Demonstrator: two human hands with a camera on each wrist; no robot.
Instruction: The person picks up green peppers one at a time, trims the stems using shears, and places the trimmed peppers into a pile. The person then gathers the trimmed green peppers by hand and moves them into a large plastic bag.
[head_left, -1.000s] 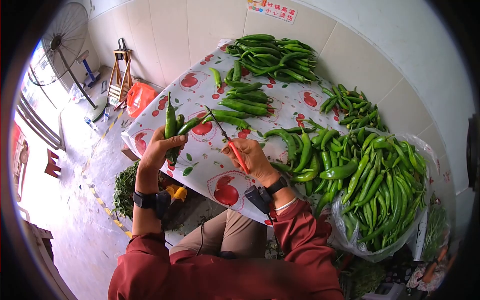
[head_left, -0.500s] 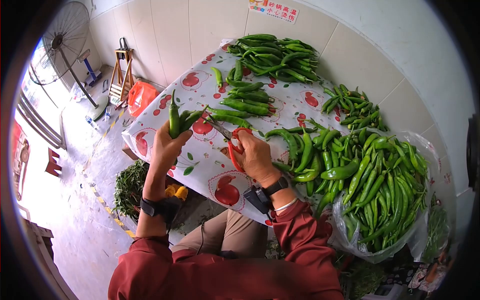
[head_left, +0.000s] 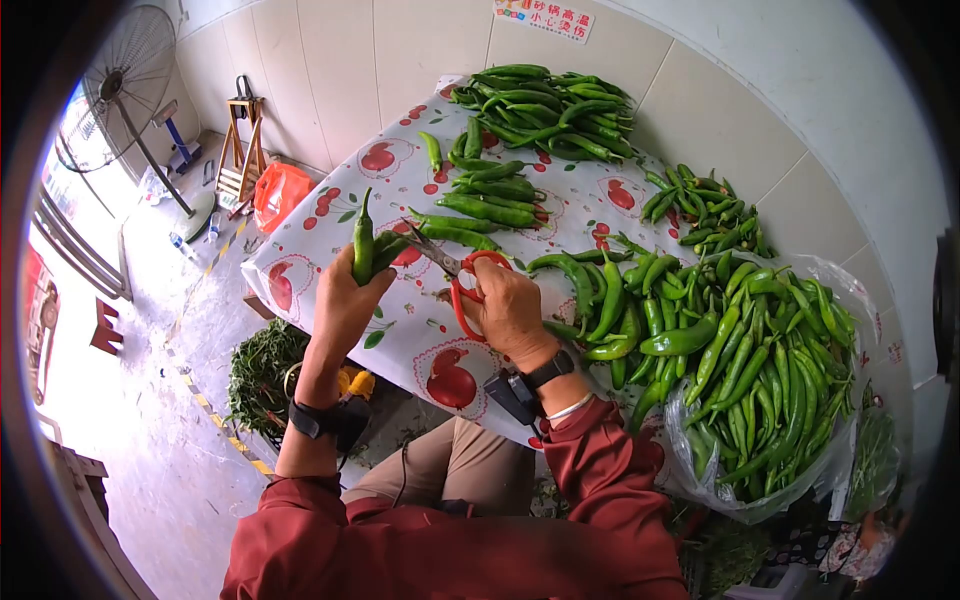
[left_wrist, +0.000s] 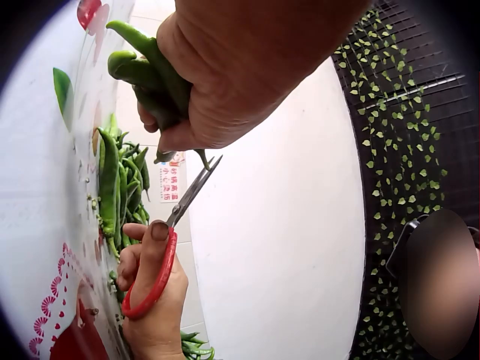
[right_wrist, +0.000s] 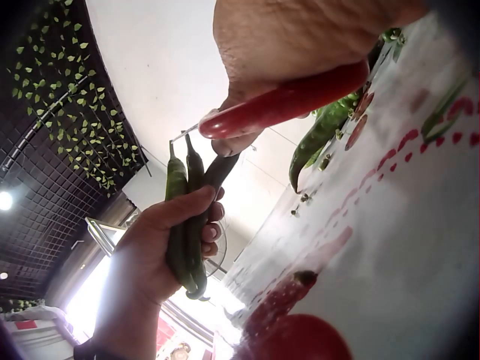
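Note:
The left hand [head_left: 343, 300] grips a few green peppers [head_left: 363, 250], their stems pointing up and to the right. In the right wrist view the left hand [right_wrist: 154, 247] has its thumb across the peppers [right_wrist: 177, 217]. The right hand [head_left: 507, 315] holds red-handled scissors [head_left: 468, 290]. The scissors' metal blades [left_wrist: 193, 192] lie close to a pepper stem [left_wrist: 202, 159] in the left wrist view; whether they touch it, I cannot tell. In the right wrist view, the right hand [right_wrist: 300, 45] covers much of the scissors.
Rows of peppers [head_left: 495, 210] lie on the patterned tablecloth [head_left: 335, 235], with a large pile [head_left: 550, 110] at the back and a smaller one [head_left: 705, 210] at right. A plastic bag [head_left: 770, 505] full of peppers stands at the near right. Greens [head_left: 262, 375] sit below the table's left side.
The left hand has moved right, toward the scissors, and its peppers are turned differently. The scissors' handles have spread in the right hand since the earliest frame, which has stayed nearly in place.

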